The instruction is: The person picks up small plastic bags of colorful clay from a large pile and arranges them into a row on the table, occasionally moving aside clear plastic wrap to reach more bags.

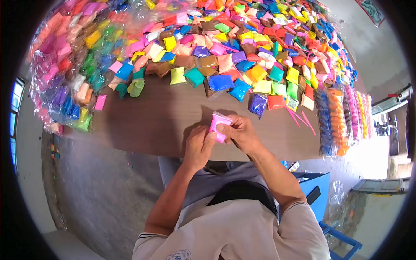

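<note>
A pink packet in clear wrap is held up between both hands, just above the front part of the brown table. My left hand pinches its lower left edge, thumb upward. On the packet's right side, my right hand grips it with the thumb across its face. Beyond the hands lie a purple packet, a blue packet and a red packet, all flat on the table.
A large heap of coloured packets covers the table's far side. Bagged packets line the left. Long orange packet strips stand at the right edge. Pink strips lie near them. A blue bin is below right.
</note>
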Demonstrator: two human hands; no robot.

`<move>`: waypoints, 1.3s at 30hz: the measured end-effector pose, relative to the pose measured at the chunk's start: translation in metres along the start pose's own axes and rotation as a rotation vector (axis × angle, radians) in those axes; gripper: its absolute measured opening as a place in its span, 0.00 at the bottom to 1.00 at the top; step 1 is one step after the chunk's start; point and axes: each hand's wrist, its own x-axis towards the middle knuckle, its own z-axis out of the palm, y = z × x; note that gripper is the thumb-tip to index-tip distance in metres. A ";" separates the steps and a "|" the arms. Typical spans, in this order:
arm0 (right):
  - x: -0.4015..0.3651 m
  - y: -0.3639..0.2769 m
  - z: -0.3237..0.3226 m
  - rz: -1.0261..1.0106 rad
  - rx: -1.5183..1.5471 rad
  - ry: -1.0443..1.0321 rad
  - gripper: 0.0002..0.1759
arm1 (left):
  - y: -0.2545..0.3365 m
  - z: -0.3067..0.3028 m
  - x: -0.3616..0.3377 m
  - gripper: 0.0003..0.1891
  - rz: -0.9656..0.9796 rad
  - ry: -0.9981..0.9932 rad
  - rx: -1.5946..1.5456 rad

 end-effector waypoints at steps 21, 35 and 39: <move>-0.009 -0.003 -0.008 0.078 -0.034 -0.040 0.15 | 0.009 -0.003 0.000 0.18 -0.091 -0.020 -0.116; 0.006 -0.021 -0.012 -0.010 -0.238 -0.150 0.16 | 0.002 -0.002 -0.002 0.16 -0.102 -0.015 -0.157; -0.004 -0.006 -0.012 -0.176 -0.125 -0.177 0.18 | 0.006 -0.001 -0.001 0.14 -0.021 0.002 -0.072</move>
